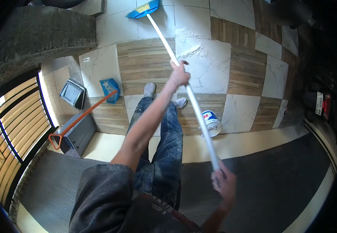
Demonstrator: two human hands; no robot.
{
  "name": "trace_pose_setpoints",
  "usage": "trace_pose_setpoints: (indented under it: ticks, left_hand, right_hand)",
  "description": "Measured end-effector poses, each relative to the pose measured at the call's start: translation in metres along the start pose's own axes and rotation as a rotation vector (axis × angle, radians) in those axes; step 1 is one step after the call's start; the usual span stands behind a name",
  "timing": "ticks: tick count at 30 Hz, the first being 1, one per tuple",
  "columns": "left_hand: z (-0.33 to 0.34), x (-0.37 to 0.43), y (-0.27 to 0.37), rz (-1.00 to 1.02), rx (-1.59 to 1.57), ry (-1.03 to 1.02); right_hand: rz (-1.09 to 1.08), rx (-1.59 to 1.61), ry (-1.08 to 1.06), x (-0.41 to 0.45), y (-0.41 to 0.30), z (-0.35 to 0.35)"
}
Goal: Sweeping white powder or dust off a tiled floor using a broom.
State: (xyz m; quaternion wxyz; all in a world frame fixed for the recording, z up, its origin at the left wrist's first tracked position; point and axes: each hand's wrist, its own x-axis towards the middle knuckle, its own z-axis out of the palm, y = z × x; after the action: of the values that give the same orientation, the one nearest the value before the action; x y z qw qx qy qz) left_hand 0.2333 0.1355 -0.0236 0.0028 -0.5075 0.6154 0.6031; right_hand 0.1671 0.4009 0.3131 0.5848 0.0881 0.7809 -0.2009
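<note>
A push-style broom with blue and yellow bristles (144, 10) rests its head on the white floor tiles at the top of the view. Its long white handle (197, 109) slants down to the right across me. Partway along that handle, my left hand (180, 74) is wrapped around the shaft. My right hand (224, 178) grips it near the lower end and looks slightly blurred. White powder (196, 51) lies in streaks on a marble-patterned tile, right of the handle and beyond my left hand.
A blue dustpan (109, 88) with a long orange handle (91, 110) stands left of my feet, some debris in it. Nearby are a dark square container (73, 93) and a grey box (82, 132). A white bucket (211, 123) sits to the right. A metal gate (19, 122) borders the left; a vehicle (317, 102) is at right.
</note>
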Motion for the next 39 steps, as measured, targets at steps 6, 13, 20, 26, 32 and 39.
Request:
trace_pose_setpoints:
  ticks: [6, 13, 20, 26, 32, 39]
  left_hand:
    - [0.052, -0.024, -0.004, 0.100, 0.334, -0.055]
    - [0.174, -0.136, 0.029, 0.144, -0.037, -0.239]
    - [0.211, -0.227, 0.110, 0.045, -0.323, -0.295]
    - [0.164, -0.199, 0.129, 0.177, -0.328, -0.059]
    - [0.059, 0.002, 0.099, 0.294, -0.082, 0.022]
    - [-0.038, 0.131, 0.126, 0.632, 0.584, -0.001]
  right_hand:
    - [-0.006, -0.057, -0.034, -0.012, 0.026, -0.026]
    - [0.258, -0.230, 0.198, -0.110, 0.069, -0.092]
    - [0.064, -0.488, 0.219, -0.207, 0.105, -0.175]
    - [0.195, -0.121, 0.203, -0.177, 0.062, -0.155]
    - [-0.234, 0.166, 0.037, -0.022, 0.016, -0.051]
    - [-1.267, 0.502, 0.341, 0.083, -0.040, 0.030]
